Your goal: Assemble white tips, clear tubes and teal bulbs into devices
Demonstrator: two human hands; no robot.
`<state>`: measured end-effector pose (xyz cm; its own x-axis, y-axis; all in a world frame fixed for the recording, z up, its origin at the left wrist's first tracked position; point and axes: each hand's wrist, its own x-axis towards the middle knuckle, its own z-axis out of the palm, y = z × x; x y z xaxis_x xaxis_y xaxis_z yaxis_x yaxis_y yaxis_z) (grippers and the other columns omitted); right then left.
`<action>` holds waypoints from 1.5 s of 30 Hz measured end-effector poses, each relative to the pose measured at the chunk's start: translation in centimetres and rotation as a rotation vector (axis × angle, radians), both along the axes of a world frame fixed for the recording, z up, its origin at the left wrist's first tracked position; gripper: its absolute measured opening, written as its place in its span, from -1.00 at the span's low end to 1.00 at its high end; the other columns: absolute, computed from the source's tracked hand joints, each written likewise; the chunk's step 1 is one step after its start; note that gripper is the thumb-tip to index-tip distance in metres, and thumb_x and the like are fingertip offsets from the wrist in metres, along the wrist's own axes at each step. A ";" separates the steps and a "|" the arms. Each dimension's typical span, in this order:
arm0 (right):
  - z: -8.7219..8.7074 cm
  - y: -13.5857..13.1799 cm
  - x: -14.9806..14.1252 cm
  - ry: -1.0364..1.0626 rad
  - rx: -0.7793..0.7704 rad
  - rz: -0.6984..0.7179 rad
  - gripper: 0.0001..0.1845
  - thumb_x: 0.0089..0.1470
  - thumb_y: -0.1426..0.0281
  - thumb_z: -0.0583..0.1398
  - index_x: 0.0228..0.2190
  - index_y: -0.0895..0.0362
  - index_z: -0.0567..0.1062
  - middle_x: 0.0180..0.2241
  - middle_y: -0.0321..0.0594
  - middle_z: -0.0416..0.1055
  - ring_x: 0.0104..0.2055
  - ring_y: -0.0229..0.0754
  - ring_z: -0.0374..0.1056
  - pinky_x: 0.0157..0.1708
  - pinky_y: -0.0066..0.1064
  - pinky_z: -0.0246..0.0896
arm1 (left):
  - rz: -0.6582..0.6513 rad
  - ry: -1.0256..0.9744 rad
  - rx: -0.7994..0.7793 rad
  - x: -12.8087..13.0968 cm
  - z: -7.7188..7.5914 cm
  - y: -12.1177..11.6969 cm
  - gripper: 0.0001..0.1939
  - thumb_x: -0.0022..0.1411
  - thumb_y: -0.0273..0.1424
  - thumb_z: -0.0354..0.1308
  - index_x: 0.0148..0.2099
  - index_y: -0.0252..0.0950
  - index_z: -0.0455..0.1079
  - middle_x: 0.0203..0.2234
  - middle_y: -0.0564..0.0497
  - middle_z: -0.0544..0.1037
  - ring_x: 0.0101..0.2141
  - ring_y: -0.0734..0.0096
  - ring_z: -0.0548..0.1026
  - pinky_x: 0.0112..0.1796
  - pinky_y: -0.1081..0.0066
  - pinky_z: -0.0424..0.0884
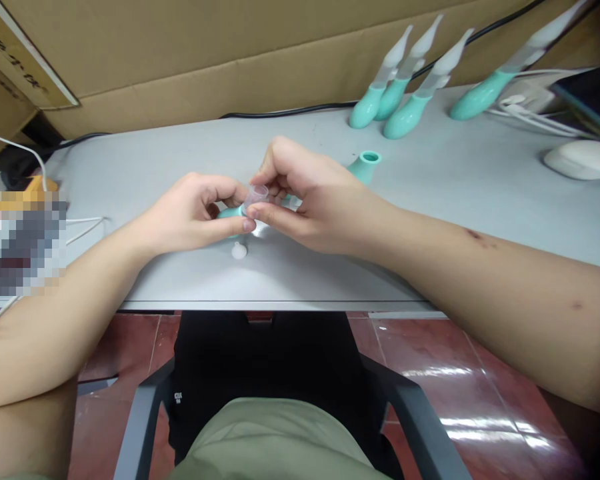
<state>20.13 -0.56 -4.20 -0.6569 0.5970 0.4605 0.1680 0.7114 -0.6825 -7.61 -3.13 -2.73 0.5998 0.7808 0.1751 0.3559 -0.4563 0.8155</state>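
Above the desk, my left hand and my right hand meet at a small clear plastic cup-shaped piece, its round opening facing up. Thumb and fingers of each hand are closed on it from either side. A bit of teal shows between my left thumb and fingers; whether it is held or lies beneath is hidden. Just below my hands lies a small white domed part with a nub on top. Behind my right wrist stands a teal squeeze bulb with an open mouth, partly covered.
Several assembled teal bulb aspirators with white pointed tips stand at the back right. A white computer mouse and cables sit farther right. Cardboard walls the back, with a black cable along it. The desk's front edge is near.
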 end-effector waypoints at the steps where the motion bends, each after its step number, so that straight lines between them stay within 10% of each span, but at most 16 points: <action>1: 0.0 0.0 -0.1 0.001 0.001 0.002 -0.65 0.53 0.24 0.46 -0.05 -0.02 0.38 -0.10 -0.27 0.56 -0.15 -0.18 0.46 -0.12 -0.29 0.49 | -0.002 -0.004 -0.001 0.0 0.0 0.0 -0.84 0.52 -0.25 0.60 -0.03 -0.21 0.79 -0.19 -0.02 0.84 -0.23 0.32 0.69 -0.20 0.35 0.53; 23: -0.1 0.2 -0.1 0.093 0.052 0.065 -0.43 0.64 -0.16 0.44 -0.09 -0.01 0.39 -0.12 -0.28 0.54 -0.13 -0.16 0.45 -0.08 -0.22 0.52 | -0.018 -0.091 -0.065 0.1 -0.2 -0.3 -0.81 0.55 -0.22 0.64 0.03 -0.21 0.83 -0.08 -0.08 0.92 -0.15 0.34 0.80 -0.11 0.44 0.66; 45: 0.4 0.3 0.3 0.044 -0.023 0.024 -0.46 0.50 -0.13 0.56 -0.09 -0.02 0.51 -0.09 -0.30 0.63 -0.03 -0.14 0.60 -0.04 -0.23 0.59 | -0.041 -0.162 -0.177 0.6 0.1 -0.6 -0.85 0.50 -0.34 0.70 -0.02 -0.24 0.82 -0.12 -0.05 0.91 -0.22 0.41 0.79 -0.12 0.51 0.73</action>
